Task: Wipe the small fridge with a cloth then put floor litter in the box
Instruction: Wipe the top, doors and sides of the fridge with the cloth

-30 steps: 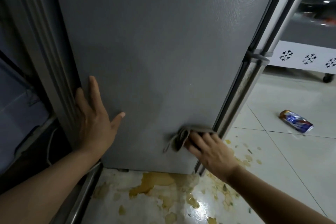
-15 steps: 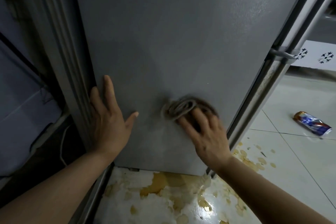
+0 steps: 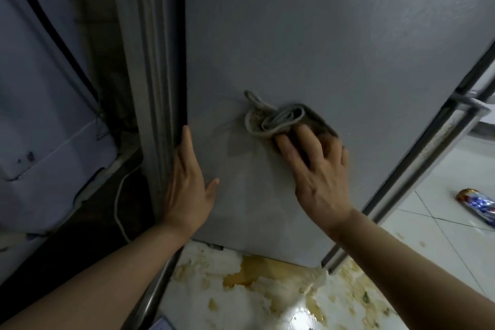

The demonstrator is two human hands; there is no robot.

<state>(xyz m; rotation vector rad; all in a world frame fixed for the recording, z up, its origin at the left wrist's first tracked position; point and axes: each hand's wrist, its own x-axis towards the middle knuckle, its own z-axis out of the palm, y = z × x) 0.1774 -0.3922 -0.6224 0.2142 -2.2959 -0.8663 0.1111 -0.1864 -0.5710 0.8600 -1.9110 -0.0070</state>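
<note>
Wiping step in hand: cloth [image 3: 278,120] at frame centre is pressed on fridge [image 3: 321,35] by spread right hand [image 3: 318,169], left hand [image 3: 187,187] laid flat; wrapper [image 3: 478,207] at right edge is to be collected later.

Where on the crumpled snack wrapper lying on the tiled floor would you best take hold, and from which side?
Pinch the wrapper across its narrow middle, coming from above. It lies flat on the tiles, long and thin, so there is no edge to get under; part runs out of frame. The right hand, nearer, presses the cloth.
</note>
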